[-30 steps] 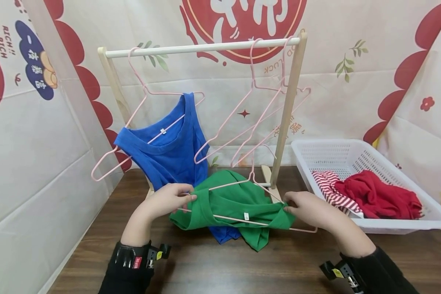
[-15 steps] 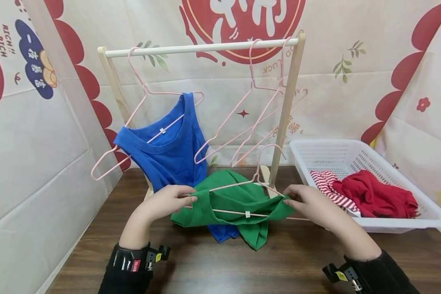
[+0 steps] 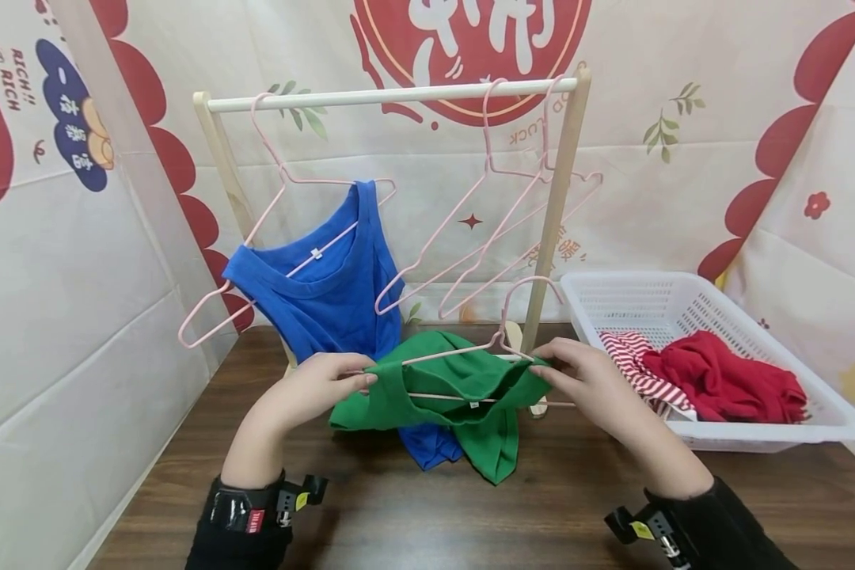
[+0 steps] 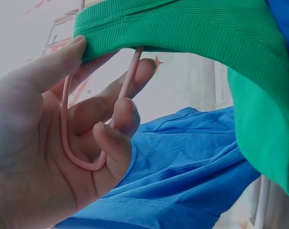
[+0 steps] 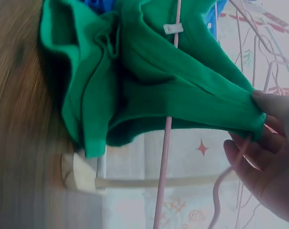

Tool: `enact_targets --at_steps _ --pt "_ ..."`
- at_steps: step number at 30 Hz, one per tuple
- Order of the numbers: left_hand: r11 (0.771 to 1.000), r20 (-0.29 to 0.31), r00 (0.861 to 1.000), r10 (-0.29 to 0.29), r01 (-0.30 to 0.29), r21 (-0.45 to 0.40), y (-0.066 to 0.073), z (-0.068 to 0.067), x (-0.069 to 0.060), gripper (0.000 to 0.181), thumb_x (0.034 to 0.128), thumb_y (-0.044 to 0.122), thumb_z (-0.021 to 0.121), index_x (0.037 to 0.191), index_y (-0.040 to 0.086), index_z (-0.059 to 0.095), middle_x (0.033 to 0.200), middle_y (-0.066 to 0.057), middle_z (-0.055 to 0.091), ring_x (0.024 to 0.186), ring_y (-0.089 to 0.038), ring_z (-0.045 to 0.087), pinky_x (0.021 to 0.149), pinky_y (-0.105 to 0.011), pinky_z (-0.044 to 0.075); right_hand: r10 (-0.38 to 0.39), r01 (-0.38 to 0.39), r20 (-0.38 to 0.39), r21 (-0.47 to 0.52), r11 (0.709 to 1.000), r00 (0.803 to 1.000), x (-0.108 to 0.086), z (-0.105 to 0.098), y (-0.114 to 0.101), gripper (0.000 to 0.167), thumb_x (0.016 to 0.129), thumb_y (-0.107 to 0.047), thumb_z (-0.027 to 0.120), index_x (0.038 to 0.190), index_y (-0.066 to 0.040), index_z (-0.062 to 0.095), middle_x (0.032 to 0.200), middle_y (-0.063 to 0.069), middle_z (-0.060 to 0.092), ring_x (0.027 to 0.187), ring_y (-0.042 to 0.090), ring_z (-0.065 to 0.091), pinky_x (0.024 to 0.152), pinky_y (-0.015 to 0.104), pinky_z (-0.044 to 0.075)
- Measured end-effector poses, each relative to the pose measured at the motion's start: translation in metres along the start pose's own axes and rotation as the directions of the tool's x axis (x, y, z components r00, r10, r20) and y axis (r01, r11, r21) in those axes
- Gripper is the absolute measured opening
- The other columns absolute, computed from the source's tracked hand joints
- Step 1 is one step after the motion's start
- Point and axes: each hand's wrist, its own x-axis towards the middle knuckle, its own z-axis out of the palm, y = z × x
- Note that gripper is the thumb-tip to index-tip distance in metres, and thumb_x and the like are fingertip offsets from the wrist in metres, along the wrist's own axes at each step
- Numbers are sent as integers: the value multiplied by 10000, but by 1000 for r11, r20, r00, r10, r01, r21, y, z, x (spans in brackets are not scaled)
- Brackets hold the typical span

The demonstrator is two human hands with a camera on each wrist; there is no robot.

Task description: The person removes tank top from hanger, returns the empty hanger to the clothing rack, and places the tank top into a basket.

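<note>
A green sleeveless top hangs on a pink hanger, both straps around its arms, held above the table between the two hands. My left hand pinches the left strap against the hanger; in the left wrist view the hanger's rounded end lies across the palm and fingers. The other strap is pinched by my right hand with thumb and fingers; the right wrist view shows the hanger's bar running past a white tag. Behind, a blue tank top hangs from another pink hanger on the rack.
The rack's white rail sits on wooden posts. Bare pink hangers hang at its right end. To the right stands a white basket with red cloth and red-striped cloth. Beneath everything is a brown table.
My right hand has moved up and slightly left with its strap. The held hanger's hook has risen and shifted right, and the green top's right side has lifted.
</note>
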Motion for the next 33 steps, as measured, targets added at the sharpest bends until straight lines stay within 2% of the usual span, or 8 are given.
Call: enact_targets --at_steps 4,9,15,21,25,27,30,33 --pt "1000 -1 1000 -15 15 12 2 -2 -2 236 1013 350 522 1092 192 679 950 57 661 953 -258 635 806 -373 512 -22 24 -43 59 998 999 5 5 -9 122 882 -40 709 949 -142 716 884 -84 635 741 69 565 653 203 486" --pt "1000 -3 1000 -23 23 7 3 -4 -6 232 1013 358 519 1073 197 675 945 9 658 945 -264 626 796 -381 504 -33 41 -77 96 995 996 11 12 -18 124 889 -42 703 962 -140 717 874 -79 614 696 89 501 604 213 426" --pt "1000 -10 1000 1 -1 10 4 -6 -9 231 1018 338 516 1078 181 676 920 -53 644 903 -292 600 776 -375 497 -16 29 -108 117 993 994 17 16 -31 118 893 -66 704 981 -141 727 894 -74 639 673 99 487 582 222 409" --pt "1000 -26 1000 12 -11 14 5 -8 -12 220 1019 316 520 1081 181 683 899 0 638 885 -280 595 772 -373 501 23 -1 -128 169 986 992 23 21 -45 103 907 -82 691 986 -133 733 983 -40 683 800 97 578 655 211 463" --pt "999 -32 999 9 -7 39 6 -8 -12 217 1020 310 519 1085 184 684 877 42 615 865 -232 584 753 -369 494 26 2 -145 188 982 989 27 26 -54 71 877 -88 727 920 -143 740 955 -64 688 916 95 615 744 209 484" --pt "998 -38 999 4 -2 61 7 -8 -12 220 1017 307 525 1101 186 688 882 55 616 861 -201 578 753 -364 490 16 15 -157 194 981 987 29 28 -58 73 843 -79 759 867 -143 733 910 -78 681 894 94 619 736 208 487" --pt "996 -48 999 1 4 88 9 -8 -12 232 1014 305 531 1125 180 692 902 60 630 862 -168 573 766 -358 490 6 28 -176 192 981 984 29 31 -62 133 784 -81 810 789 -147 694 814 -91 636 752 91 576 628 203 450" --pt "995 -61 998 3 3 101 11 -7 -11 232 1015 296 531 1144 181 687 938 47 649 876 -150 571 802 -366 494 16 21 -209 173 985 978 30 34 -65 181 781 -109 821 744 -169 654 755 -99 594 678 95 515 578 223 409"
